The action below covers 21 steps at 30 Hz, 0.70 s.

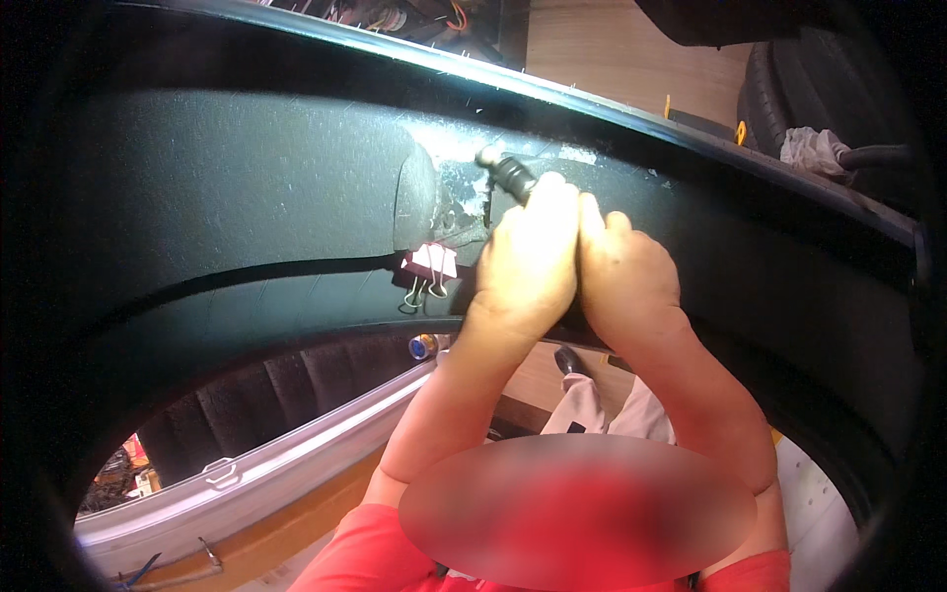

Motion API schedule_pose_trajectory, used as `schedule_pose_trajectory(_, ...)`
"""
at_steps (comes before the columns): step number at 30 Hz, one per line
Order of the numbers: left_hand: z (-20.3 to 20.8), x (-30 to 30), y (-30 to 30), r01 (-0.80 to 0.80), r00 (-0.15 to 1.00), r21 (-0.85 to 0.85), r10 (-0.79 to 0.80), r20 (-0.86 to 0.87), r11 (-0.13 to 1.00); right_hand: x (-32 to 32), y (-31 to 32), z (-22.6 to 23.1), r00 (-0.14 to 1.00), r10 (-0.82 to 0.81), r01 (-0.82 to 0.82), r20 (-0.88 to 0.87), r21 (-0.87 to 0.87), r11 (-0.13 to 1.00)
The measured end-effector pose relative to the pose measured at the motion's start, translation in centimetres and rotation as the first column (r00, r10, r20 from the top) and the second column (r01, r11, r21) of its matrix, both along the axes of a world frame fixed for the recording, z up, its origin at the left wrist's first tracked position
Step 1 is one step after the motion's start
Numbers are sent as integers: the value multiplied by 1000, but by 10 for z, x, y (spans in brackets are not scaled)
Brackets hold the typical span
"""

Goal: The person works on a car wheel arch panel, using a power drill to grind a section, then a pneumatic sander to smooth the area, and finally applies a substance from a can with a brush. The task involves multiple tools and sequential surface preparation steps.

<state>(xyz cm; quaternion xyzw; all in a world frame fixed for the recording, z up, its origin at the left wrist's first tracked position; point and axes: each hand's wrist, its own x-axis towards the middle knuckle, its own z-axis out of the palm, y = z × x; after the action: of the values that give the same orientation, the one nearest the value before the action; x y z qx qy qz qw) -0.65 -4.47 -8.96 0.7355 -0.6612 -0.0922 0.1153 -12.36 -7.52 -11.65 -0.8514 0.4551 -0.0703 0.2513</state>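
Both hands are close together over a large curved black panel (266,187) that looks like plastic. My left hand (533,257) is closed around a black cylindrical tool (511,176) with a ribbed collar and a pale rounded tip. That tip is at a scraped, whitish patch (456,148); whether it touches is unclear. Pressed beside it, my right hand (628,276) has its fingers curled, and what they grip is hidden. Left of the hands, a dark red binder clip (431,260) with wire handles is clamped at the panel's fold, below a raised dark flap (417,197).
Beyond the panel's far edge are loose wires (390,18), a dark tyre-like object (804,84) and a crumpled clear bag (815,153). Through the near opening, a pale rail (296,434) with a handle, a small round can (423,345) and a metal tool (211,555) show.
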Motion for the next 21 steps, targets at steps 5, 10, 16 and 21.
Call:
schedule_pose_trajectory(5, 2, -2, 4, -32, 999, 14, 33, -43, 999, -4, -1, 0, 999, 42, -40, 32, -58, 997)
schedule_pose_trajectory(10, 2, 4, 7, 49, 998, -71, -51, -34, 996, 1, 3, 3, 998, 32, -29, 46, -71, 997)
schedule_pose_trajectory(16, 2, 5, 7, -21, 996, -47, 17, -84, 999, 4, 1, 7, 997, 56, -58, 49, 50, 997)
schedule_pose_trajectory(21, 6, 2, 9, 56, 998, -33, -55, 23, 998, -6, -4, 9, 993, 93, -102, 78, 116, 988)
